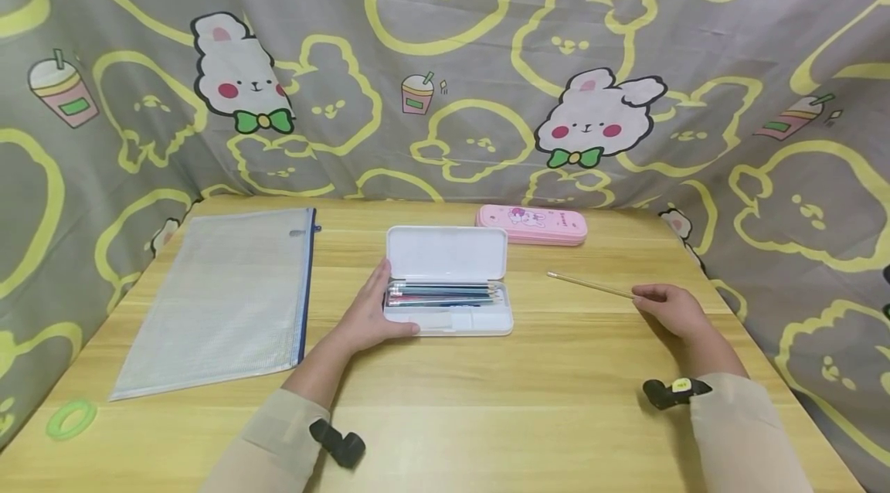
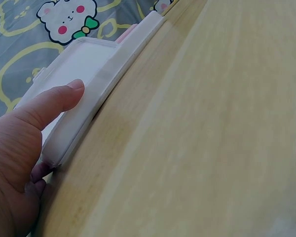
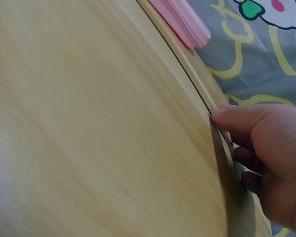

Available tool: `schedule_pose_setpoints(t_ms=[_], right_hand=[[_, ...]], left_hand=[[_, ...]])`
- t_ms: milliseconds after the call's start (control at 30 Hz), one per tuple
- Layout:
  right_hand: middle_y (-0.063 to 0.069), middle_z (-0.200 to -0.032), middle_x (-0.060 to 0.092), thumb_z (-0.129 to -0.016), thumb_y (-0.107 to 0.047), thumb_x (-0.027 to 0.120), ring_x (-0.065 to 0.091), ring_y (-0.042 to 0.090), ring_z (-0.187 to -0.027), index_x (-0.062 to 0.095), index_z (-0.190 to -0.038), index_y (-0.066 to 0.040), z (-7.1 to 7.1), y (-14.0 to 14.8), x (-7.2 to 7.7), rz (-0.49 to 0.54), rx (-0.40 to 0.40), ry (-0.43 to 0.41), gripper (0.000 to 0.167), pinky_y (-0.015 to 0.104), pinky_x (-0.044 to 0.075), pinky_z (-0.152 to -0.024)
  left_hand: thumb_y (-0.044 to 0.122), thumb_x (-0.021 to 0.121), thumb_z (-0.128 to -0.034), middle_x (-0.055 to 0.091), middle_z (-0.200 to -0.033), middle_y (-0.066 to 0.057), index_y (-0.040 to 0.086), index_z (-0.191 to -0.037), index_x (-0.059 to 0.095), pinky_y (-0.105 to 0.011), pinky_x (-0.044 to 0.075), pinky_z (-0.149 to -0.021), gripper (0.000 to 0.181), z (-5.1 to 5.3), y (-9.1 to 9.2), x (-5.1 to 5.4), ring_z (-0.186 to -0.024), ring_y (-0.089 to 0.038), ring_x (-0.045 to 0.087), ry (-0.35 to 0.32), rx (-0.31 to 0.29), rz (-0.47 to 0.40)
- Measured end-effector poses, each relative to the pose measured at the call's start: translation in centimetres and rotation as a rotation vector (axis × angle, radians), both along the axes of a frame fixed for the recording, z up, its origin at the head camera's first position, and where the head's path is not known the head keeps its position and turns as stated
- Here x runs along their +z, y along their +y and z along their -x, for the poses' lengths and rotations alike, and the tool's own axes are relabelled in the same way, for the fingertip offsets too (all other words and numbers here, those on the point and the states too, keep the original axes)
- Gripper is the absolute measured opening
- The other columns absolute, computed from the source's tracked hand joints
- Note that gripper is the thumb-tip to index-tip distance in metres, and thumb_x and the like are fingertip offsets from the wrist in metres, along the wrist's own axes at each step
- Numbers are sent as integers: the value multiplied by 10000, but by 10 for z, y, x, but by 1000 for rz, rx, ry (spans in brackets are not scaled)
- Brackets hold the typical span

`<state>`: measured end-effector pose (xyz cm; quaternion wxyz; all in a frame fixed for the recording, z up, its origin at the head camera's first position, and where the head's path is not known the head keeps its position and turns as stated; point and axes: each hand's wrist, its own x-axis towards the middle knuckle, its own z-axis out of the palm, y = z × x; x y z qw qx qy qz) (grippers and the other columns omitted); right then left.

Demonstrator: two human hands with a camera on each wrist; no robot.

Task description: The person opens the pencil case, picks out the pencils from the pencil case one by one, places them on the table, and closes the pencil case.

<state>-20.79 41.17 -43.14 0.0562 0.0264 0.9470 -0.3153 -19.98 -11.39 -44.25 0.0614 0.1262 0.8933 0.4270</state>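
Note:
An open white pencil case [image 1: 487,321] lies mid-table with its lid [image 1: 446,253] raised. Several pencils [image 1: 445,290] lie side by side in its rear part. My left hand [image 1: 367,314] grips the case's left end, the thumb on the front edge and the fingers at the left side; in the left wrist view the thumb of that hand [image 2: 24,143] rests on the white case [image 2: 84,118]. To the right, my right hand [image 1: 673,311] pinches one end of a yellowish pencil [image 1: 591,284]. The right wrist view shows the hand [image 3: 271,153] holding the thin pencil [image 3: 182,61] between thumb and fingers.
A pink case [image 1: 531,224] lies behind and to the right of the white one. At the left is a translucent mesh pouch [image 1: 222,300] with a blue zip edge. A green ring [image 1: 72,419] lies near the left table edge. A patterned curtain [image 1: 473,76] hangs behind.

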Motion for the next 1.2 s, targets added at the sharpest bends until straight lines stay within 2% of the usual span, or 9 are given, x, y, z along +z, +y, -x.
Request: schedule_pose_setpoints(t_ms=[133, 267, 500, 700, 967, 1200], right_hand=[[324, -1287, 573, -993, -390, 537, 552, 442, -1148, 538, -1337, 67, -3, -10, 4, 8, -27, 41, 573, 383, 467, -860], [300, -1316, 554, -983, -377, 563, 532, 412, -1130, 551, -1342, 34, -4, -32, 12, 19, -47, 110, 547, 368, 458, -820], [245, -1205, 606, -967, -272, 612, 545, 336, -1077, 630, -1261, 3, -2, -81, 17, 68, 34, 211, 403, 311, 448, -791], [185, -1142, 629, -948, -229, 647, 553, 271, -1015, 674, -1208, -37, 2, -127, 23, 116, 138, 197, 324, 258, 459, -728], [139, -1079, 690, -895, -151, 691, 568, 239, -963, 715, -1118, -44, 7, -179, 25, 146, 293, 199, 249, 286, 462, -768], [143, -1023, 683, -887, -105, 686, 562, 184, -871, 728, -1092, -32, 11, -206, 21, 185, 395, 111, 222, 263, 487, -719]], left_hand=[[434, 877, -660, -2, -1662, -139, 62, -1579, 14, -531, 133, -1227, 1315, -1, -1, -1, -1526, -364, 52, -4, 3, -1], [431, 876, -663, -3, -1662, -141, 63, -1579, 13, -529, 132, -1228, 1311, -2, -1, -2, -1526, -363, 51, -8, 4, -2], [424, 879, -660, 3, -1662, -139, 63, -1580, 19, -525, 133, -1228, 1310, -2, -1, -2, -1526, -358, 56, -10, 7, -10], [415, 879, -663, 1, -1662, -138, 63, -1579, 17, -523, 134, -1230, 1307, 1, 0, -1, -1527, -354, 56, 0, 2, -18], [424, 876, -663, -11, -1666, -114, 84, -1582, 9, -516, 129, -1232, 1308, 1, 0, 2, -1532, -335, 43, -13, 5, -16], [421, 875, -665, -9, -1665, -118, 81, -1582, 11, -512, 127, -1234, 1305, 0, 0, 0, -1532, -336, 44, -12, 4, -4]])
